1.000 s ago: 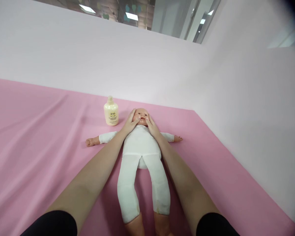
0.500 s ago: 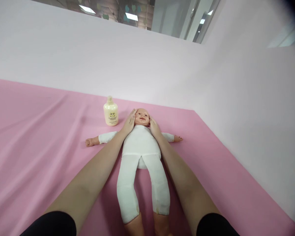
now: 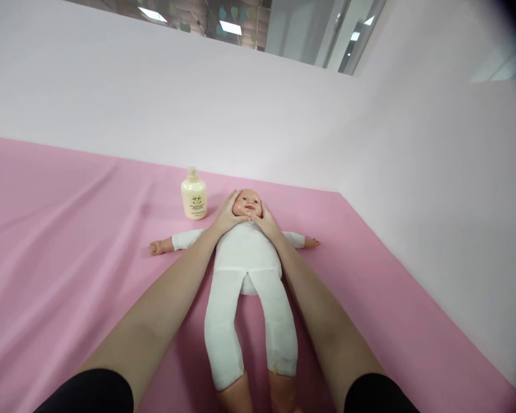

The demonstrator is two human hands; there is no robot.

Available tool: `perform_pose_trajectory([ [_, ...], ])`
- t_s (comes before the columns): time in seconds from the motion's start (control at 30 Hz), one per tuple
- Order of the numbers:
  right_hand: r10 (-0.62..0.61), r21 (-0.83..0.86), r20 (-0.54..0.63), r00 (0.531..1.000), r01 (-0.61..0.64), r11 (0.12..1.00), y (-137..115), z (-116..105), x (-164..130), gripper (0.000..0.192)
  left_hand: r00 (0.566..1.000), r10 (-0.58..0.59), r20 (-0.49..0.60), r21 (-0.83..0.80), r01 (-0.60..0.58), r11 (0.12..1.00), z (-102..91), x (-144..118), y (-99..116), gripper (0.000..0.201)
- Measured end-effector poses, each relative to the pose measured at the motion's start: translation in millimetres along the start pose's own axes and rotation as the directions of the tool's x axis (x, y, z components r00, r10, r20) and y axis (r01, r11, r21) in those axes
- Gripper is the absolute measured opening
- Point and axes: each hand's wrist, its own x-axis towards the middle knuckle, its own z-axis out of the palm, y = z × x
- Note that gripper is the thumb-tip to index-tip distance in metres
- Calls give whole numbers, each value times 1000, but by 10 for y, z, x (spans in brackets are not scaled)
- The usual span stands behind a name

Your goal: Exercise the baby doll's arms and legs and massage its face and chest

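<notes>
A baby doll [image 3: 247, 249] with a white cloth body lies on its back, arms spread out and feet toward me. My left hand [image 3: 229, 214] cups the left side of the doll's head [image 3: 249, 198], fingers along its cheek and thumb at the chin. On the opposite side, my right hand [image 3: 267, 220] holds the head in the same way. Both thumbs nearly meet under the doll's mouth. The fingers behind the head are partly hidden. A pale yellow bottle [image 3: 194, 201] stands upright to the left of the head, apart from my left hand.
A pink sheet [image 3: 90, 241], wrinkled on the left, covers the surface under the doll. White walls [image 3: 176, 109] rise behind it and along the right side. Above the back wall is a window [image 3: 236, 26] with reflected lights.
Both thumbs have moved in from beside the cheeks to the doll's chin. The palms have turned slightly while staying at the head. Doll and bottle lie where they were.
</notes>
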Motion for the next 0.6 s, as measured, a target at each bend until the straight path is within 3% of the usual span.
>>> perform_pose_trajectory([
  [0.27,18,48,25,1000,-20,999,-10,-6,16,100,999,-13,41,5,13,1000,-30,15,-16,112],
  [0.6,33,91,68,997,-39,995,-51,-46,25,97,999,-43,12,-90,44,995,-31,-25,47,103],
])
